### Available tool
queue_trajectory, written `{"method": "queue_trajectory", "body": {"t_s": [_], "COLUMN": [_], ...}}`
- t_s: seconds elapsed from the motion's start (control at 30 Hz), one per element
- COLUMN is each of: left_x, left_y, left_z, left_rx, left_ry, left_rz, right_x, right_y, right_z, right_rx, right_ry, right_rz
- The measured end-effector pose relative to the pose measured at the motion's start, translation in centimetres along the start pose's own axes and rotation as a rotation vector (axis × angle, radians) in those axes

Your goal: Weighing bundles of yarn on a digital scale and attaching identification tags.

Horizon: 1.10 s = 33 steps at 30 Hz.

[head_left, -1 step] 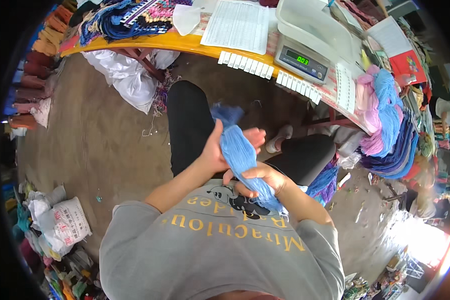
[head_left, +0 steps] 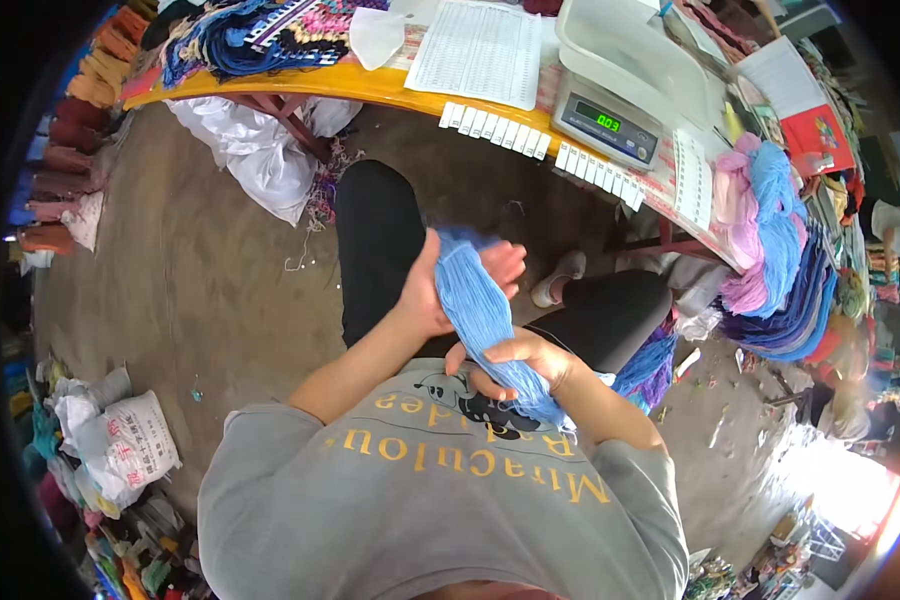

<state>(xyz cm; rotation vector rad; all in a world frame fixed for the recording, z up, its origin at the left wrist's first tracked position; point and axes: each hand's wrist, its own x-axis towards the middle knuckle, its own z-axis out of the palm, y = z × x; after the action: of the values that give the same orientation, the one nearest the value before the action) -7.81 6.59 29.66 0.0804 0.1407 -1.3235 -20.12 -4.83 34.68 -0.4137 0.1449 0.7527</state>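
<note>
A skein of light blue thread (head_left: pixel 476 305) slants across my lap, from between my knees toward my right forearm. My left hand (head_left: pixel 425 298) supports its far part in the palm, thumb along the left side and blurred fingers stretched out beyond the right side. Nearer to me, my right hand (head_left: pixel 535 358) is closed round the skein, thumb on top and fingers curled at its side. The near end fans out in loose strands by my right wrist. Behind the far end is a darker blue, blurred bit, too smeared to make out.
A yellow-edged table (head_left: pixel 370 88) stands ahead, bearing a digital scale (head_left: pixel 607 125) with a clear plastic tub (head_left: pixel 625 50), a printed sheet (head_left: pixel 480 55) and coloured threads. Pink and blue skeins (head_left: pixel 770 230) hang at its right. White sacks (head_left: pixel 142 440) lie on the floor at left.
The darker blue blurred bit at the skein's far end has dropped lower, toward me. My left fingers have shifted slightly; my right hand looks the same.
</note>
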Motion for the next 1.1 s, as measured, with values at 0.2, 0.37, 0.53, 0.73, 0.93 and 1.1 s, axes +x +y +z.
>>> {"method": "queue_trajectory", "body": {"t_s": [0.2, 0.37, 0.53, 0.73, 0.93, 1.1], "left_x": [-0.7, -3.5, -1.8, -1.0, -0.7, -1.4], "left_y": [8.0, 11.8, 8.2, 4.4, 3.1, 2.3], "left_z": [-1.0, 0.3, 3.8, 5.1, 2.5, 3.6], "left_rx": [0.027, 0.457, 0.929, 1.418, 1.614, 1.176], "left_ry": [-0.144, 0.138, 0.094, -0.046, -0.096, -0.090], "left_rz": [0.443, 0.858, 0.872, 0.729, 0.634, 0.641], "right_x": [-2.2, -3.7, 1.4, 6.9, 5.5, 4.7], "right_y": [-2.7, -3.8, -4.4, -3.3, -1.7, -1.0], "right_z": [-3.7, -7.7, -0.4, 1.6, 0.2, 1.0], "right_rx": [-0.327, -0.965, -0.695, -0.513, -0.298, -0.126], "right_ry": [0.221, 0.921, 0.647, 0.554, 0.544, 0.286], "right_rz": [-0.019, -0.514, -0.719, -0.769, -0.845, -0.983]}}
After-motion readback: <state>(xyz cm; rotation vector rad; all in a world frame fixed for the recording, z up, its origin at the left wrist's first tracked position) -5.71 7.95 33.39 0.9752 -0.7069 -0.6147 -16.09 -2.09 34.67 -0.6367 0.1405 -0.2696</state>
